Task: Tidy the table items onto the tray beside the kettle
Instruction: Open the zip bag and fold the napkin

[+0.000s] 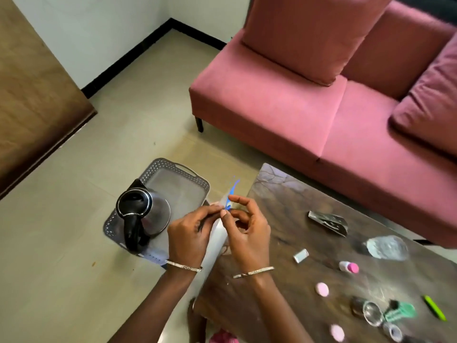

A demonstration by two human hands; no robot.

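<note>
both hands [190,233] [249,233] pinch white tube [218,235], tip pointing away.

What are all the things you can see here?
tray: one, grey, on the floor
kettle: one, black and silver, on the tray
table: one, dark brown, beside the tray
sofa: one, pink, behind the table
packet: one, white and blue, between both hands
foil wrapper: one, silver, on the table
plastic bottle: one, clear, on the table
small bottle: one, pink-capped, on the table
round lids: two, pink, on the table
small box: one, silver, on the table
stick: one, green, on the table
bracelets: two, silver, on the wrists
left hand: one, pinches the packet
right hand: one, pinches the packet
</note>
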